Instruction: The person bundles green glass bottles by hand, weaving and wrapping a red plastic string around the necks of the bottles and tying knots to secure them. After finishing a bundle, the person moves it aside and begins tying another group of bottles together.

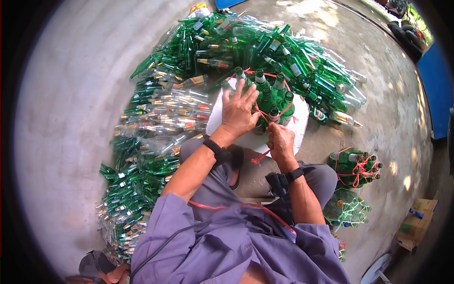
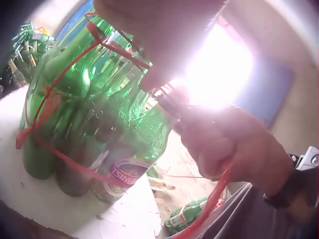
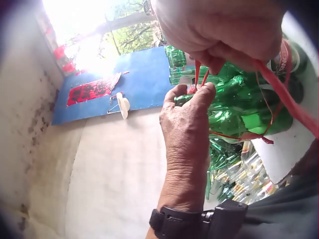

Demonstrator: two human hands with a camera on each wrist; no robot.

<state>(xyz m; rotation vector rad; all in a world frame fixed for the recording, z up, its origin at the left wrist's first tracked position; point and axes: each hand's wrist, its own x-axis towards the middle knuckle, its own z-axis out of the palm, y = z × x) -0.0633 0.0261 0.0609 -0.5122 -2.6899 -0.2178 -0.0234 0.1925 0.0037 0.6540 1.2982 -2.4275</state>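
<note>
Left wrist view: green bottle [image 2: 144, 141]; "TSING" on label [image 2: 128, 173]

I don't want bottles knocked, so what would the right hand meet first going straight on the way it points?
Probably the green Tsingtao bottle, at its neck, just ahead of the right hand; depth is unclear, so it might pass slightly above.

Green bottles [image 1: 266, 100] are standing upright, clustered close together on a white board [image 1: 301, 122], one showing a label with "TSING" legible. Red string [image 2: 213, 198] is looping round their bodies and running up towards their necks. The right hand [image 1: 281, 141] is gripping the string, its tail trailing below; the left hand [image 1: 238, 112] is spreading over the bottle tops.
</note>
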